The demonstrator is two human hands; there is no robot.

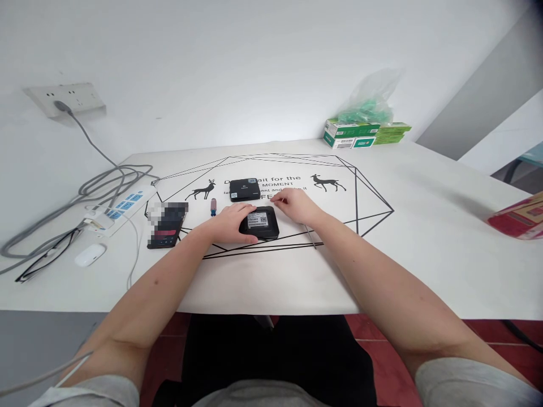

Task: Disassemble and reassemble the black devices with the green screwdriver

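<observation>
My left hand grips the left side of a flat black square electronic box, thumb along the near edge and fingers over the far edge. A white printed label faces up on that box, which lies on the table. Beyond its far right corner my right hand is closed in a pinch; anything between the fingertips is too small to make out. Under the right wrist lies a thin metal rod. A second black box rests just behind the first, and a small screwdriver handle stands or lies left of it.
A phone, a white earbud case, glasses and a power strip with grey cable occupy the left. Green-and-white cartons under a plastic bag are against the wall. A red box sits at right.
</observation>
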